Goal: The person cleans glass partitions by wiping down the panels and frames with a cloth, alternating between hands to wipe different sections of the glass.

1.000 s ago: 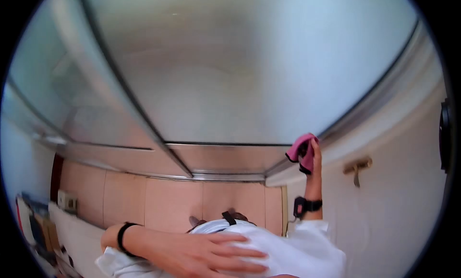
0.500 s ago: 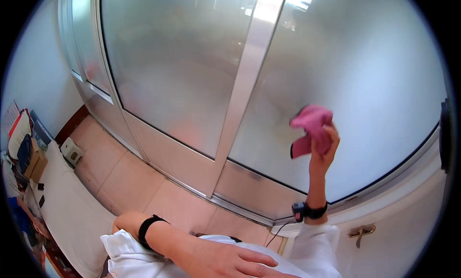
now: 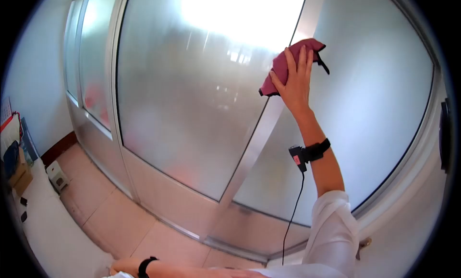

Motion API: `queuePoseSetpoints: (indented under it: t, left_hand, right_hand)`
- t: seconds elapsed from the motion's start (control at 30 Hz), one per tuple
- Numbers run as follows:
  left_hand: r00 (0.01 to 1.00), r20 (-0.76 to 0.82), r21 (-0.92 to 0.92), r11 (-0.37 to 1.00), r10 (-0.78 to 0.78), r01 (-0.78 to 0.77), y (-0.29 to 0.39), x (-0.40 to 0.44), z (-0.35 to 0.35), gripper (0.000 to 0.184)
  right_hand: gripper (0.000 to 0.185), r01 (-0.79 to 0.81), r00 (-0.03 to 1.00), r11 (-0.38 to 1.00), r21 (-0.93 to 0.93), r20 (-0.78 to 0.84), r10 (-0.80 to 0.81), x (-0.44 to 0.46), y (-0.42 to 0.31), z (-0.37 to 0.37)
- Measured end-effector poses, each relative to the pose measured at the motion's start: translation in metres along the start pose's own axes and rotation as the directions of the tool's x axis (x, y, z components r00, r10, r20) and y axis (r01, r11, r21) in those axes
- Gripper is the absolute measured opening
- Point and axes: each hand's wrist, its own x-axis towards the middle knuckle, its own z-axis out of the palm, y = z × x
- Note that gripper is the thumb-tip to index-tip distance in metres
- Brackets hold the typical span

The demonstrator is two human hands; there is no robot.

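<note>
Raised from lower on the right-hand pane [image 3: 370,100], a pink cloth [image 3: 280,69] now lies over the metal upright [image 3: 254,148], beneath the right hand [image 3: 295,86], fingers spread. Flat, even pressure should keep its corners from folding. Near, the left hand [image 3: 236,273] is too cropped to judge.

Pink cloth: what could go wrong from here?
1. The pink cloth could slip: the right hand lies over it with fingers spread.
2. The cable running down from the wrist device might snag if the arm sweeps.
3. The bright glare on the left-hand glass panel beside the cloth may hide streaks.
</note>
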Motion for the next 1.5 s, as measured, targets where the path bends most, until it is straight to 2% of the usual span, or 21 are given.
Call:
queuePoseSetpoints:
  t: [0.1,0.17,0.23,0.3,0.37,0.4,0.5,0.57,0.6,0.67,0.7,0.73,0.83,0.93,1.07,1.13,1.3,1.37,1.4,1.43,1.5]
  left_hand:
    - [0.994,-0.107,-0.135,0.991,0.006,-0.020,-0.007,-0.005,0.001,0.038]
    - [0.985,-0.166,-0.142,0.987,0.054,-0.078,-0.002,0.001,-0.011,0.037]
    - [0.971,-0.194,-0.057,0.986,0.141,-0.154,0.012,0.012,-0.023,0.038]
    - [0.953,-0.211,0.026,0.976,0.217,-0.217,0.004,0.015,-0.021,0.039]
    - [0.863,-0.372,0.144,0.939,0.343,-0.312,-0.020,0.009,-0.006,0.038]
    - [0.821,-0.422,0.185,0.923,0.384,-0.336,-0.023,0.010,-0.006,0.039]
    - [0.949,-0.262,0.485,0.874,0.173,-0.025,0.012,-0.004,-0.034,0.036]
    - [0.981,-0.194,0.655,0.741,-0.029,0.151,0.030,-0.010,-0.054,0.035]
    - [0.970,-0.242,0.661,0.731,-0.004,0.168,0.030,-0.011,-0.060,0.025]
    - [0.961,-0.270,0.663,0.712,-0.059,0.229,0.026,-0.019,-0.054,0.026]
    - [0.951,-0.292,0.685,0.672,-0.100,0.281,0.026,-0.020,-0.051,0.028]
    - [0.944,-0.328,0.644,0.727,-0.018,0.238,0.015,-0.017,-0.058,0.017]
    - [0.947,-0.314,0.593,0.763,-0.075,0.257,-0.007,-0.035,-0.064,0.012]
    - [0.941,-0.317,0.559,0.778,-0.120,0.288,-0.026,-0.046,-0.072,0.017]
    - [0.911,-0.376,0.479,0.806,-0.170,0.348,-0.055,-0.066,-0.051,0.028]
    - [0.904,-0.382,0.417,0.837,-0.193,0.355,-0.063,-0.073,-0.038,0.023]
    - [0.874,-0.407,0.281,0.874,-0.266,0.397,-0.075,-0.081,-0.011,0.020]
    - [0.863,-0.343,-0.156,0.928,-0.371,0.338,-0.076,-0.076,-0.001,0.023]
    - [0.903,-0.275,-0.204,0.938,-0.330,0.281,-0.082,-0.079,-0.002,0.014]
    - [0.894,-0.280,-0.225,0.930,-0.348,0.291,-0.083,-0.077,-0.003,0.014]
    - [0.909,-0.213,-0.425,0.872,-0.357,0.243,-0.088,-0.075,-0.004,0.019]
  right_hand:
    - [0.069,-0.027,0.995,0.999,-0.040,-0.098,0.023,0.043,0.022,0.009]
    - [0.070,-0.077,0.979,0.993,-0.090,-0.196,0.058,0.093,0.046,0.022]
    - [0.069,-0.103,0.972,0.983,-0.149,-0.225,0.068,0.139,0.066,0.022]
    - [0.073,-0.042,0.956,0.978,-0.203,-0.293,-0.019,0.184,0.100,0.031]
    - [0.068,-0.086,0.964,0.927,-0.365,-0.265,-0.015,0.226,0.130,0.038]
    - [0.068,-0.082,0.966,0.928,-0.364,-0.259,-0.016,0.235,0.130,0.040]
    - [0.064,-0.155,0.970,0.876,-0.457,-0.237,0.049,0.238,0.122,0.033]
    - [0.074,-0.270,0.952,0.955,-0.120,-0.181,0.247,0.207,0.089,0.026]
    - [0.074,-0.278,0.953,0.952,-0.127,-0.161,0.256,0.188,0.082,0.029]
    - [0.062,-0.070,0.968,0.961,-0.267,-0.251,0.001,0.143,0.071,0.037]
    - [0.063,-0.067,0.971,0.962,-0.265,-0.239,0.002,0.118,0.055,0.036]
    - [0.065,-0.092,0.980,0.968,-0.234,-0.194,0.046,0.091,0.039,0.035]
    - [0.070,-0.151,0.987,0.976,-0.154,-0.087,0.139,0.004,-0.012,0.033]
    - [0.075,-0.245,0.969,0.967,-0.067,0.019,0.247,-0.092,-0.067,0.032]
    - [0.077,-0.412,0.892,0.911,0.010,0.209,0.401,-0.234,-0.135,0.037]
    - [0.076,-0.498,0.825,0.867,0.032,0.326,0.462,-0.301,-0.171,0.032]
    - [0.074,-0.570,0.729,0.817,0.083,0.511,0.456,-0.410,-0.220,0.014]
    - [0.068,-0.569,0.668,0.818,0.082,0.627,0.402,-0.426,-0.215,0.001]
    - [0.064,-0.579,0.676,0.809,0.103,0.616,0.405,-0.424,-0.210,0.001]
    - [0.063,-0.553,0.721,0.823,0.130,0.569,0.394,-0.419,-0.200,0.006]
    - [0.065,-0.460,0.816,0.875,0.151,0.461,0.350,-0.391,-0.175,0.018]
